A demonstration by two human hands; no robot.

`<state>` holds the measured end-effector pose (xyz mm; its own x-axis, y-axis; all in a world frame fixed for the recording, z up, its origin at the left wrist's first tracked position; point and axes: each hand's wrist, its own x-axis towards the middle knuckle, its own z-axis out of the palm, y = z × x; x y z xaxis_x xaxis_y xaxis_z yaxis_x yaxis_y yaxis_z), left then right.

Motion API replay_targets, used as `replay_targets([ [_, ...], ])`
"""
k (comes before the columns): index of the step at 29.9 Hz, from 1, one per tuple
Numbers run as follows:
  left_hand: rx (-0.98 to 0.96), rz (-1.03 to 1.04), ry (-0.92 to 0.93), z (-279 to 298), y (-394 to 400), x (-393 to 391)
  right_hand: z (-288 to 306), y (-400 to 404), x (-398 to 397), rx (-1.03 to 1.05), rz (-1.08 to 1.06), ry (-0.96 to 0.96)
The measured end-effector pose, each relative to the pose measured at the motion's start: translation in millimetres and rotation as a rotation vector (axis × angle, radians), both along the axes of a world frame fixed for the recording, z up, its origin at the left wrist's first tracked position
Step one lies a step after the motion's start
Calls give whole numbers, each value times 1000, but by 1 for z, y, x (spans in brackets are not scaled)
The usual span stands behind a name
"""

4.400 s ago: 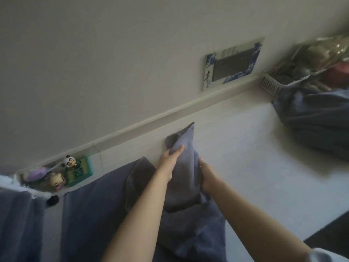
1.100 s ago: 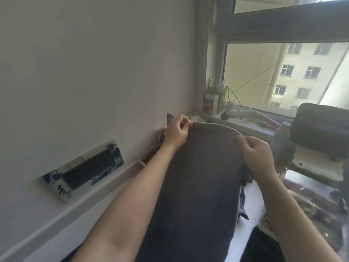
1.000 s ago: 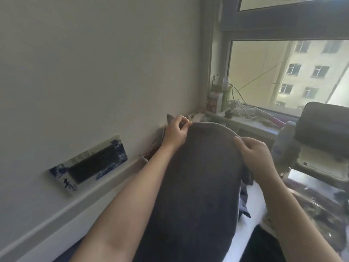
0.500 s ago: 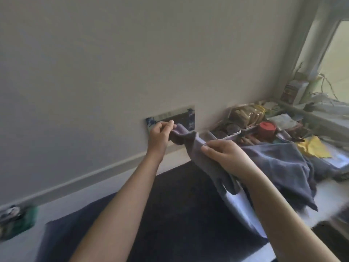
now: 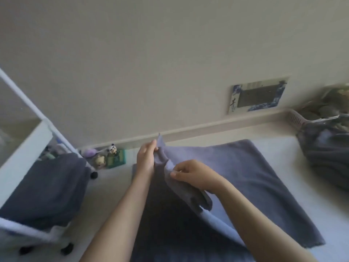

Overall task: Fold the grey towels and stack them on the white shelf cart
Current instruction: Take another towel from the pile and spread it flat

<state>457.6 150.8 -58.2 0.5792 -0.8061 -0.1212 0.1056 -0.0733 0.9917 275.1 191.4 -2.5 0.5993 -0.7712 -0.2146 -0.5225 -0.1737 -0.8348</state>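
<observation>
toys [image 5: 105, 157] and basket [image 5: 302, 120] flank spread towel [image 5: 255, 176].

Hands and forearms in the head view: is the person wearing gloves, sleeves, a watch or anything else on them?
Both forearms are bare as far as the frame shows: no sleeves, gloves or watch visible. The left hand shows no ring or band. On the right hand a small pale glint sits at one finger, possibly a ring, but it is too blurred to tell. No markings or cables on either arm.
</observation>
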Motion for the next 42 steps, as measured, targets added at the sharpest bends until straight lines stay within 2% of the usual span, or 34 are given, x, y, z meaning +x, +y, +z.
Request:
replay_targets([
  [3,196,-49,-177,-50,21,38,-44,4,38,48,120,142],
  [7,343,-112,-228,-104,42,78,-101,4,79,119,221,285],
  [11,455,-146,-251,-124,39,91,-124,-2,90,247,275,313],
  [13,521,-102,-181,-129,31,96,-131,-12,97,321,255,280],
  [15,577,-18,-65,-122,23,93,-139,-26,97,190,169,289],
  [17,588,32,148,-120,11,93,-150,-45,97,76,67,319],
  [19,544,-21,303,-120,3,91,-152,-58,93,25,-49,325],
  [20,572,-67,322,-121,-3,91,-153,-67,93,16,-107,320],
  [22,610,-124,280,-129,-11,93,-159,-84,94,-89,-196,289],
  [25,539,-199,255,-128,-16,90,-161,-104,97,-310,-217,281],
  [28,360,-215,129,-116,-11,86,-159,-126,102,-257,-120,388],
  [33,219,-17,-154,-83,10,104,-163,-161,90,-126,163,662],
  [37,419,13,-380,-105,6,135,-164,-179,63,-250,256,767],
  [39,522,-17,-433,-126,0,140,-168,-183,60,-276,214,711],
  [42,573,-2,-549,-143,-14,139,-168,-187,61,-293,97,658],
])
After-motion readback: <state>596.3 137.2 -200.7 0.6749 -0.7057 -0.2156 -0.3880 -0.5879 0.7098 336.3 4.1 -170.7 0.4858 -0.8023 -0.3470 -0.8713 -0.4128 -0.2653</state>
